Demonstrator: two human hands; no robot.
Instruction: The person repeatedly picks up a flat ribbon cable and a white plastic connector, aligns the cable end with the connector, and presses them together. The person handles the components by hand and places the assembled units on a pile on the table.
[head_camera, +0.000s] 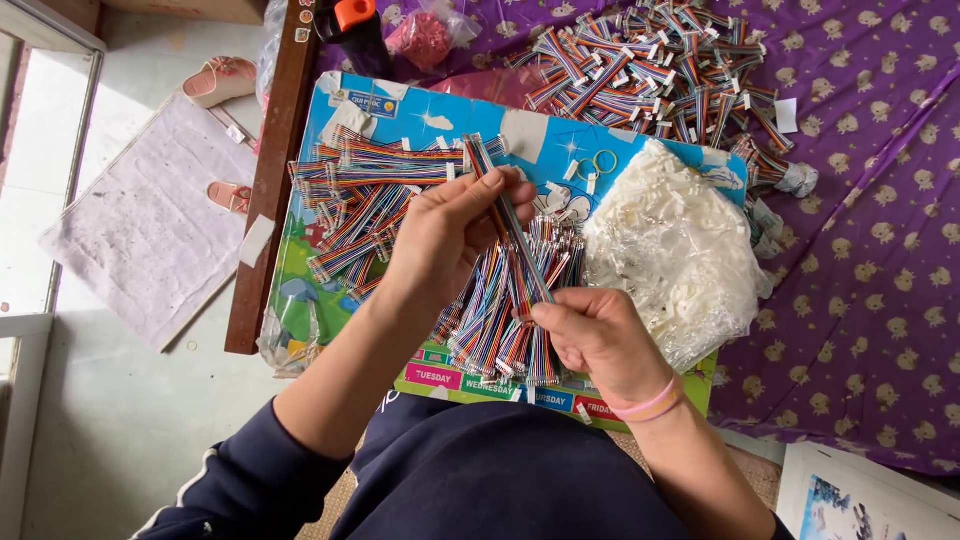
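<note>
Purple bedspread with small pale animal print, spread across the right and top. Directly on it, at centre, a colourful picture board with blue sky print and a strip of coloured labels along its near edge. At 1 o'clock from the board, a heap of rainbow ribbon cables straight on the cloth. At 12 o'clock, a small clear bag of red parts. At 9 o'clock, a dark wooden edge bordering the pale floor.

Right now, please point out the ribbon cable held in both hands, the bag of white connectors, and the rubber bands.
ribbon cable (512, 232), head view, middle stretch between hands
bag of white connectors (672, 250), head view, centre
rubber bands (597, 162), head view, ring edge
</note>
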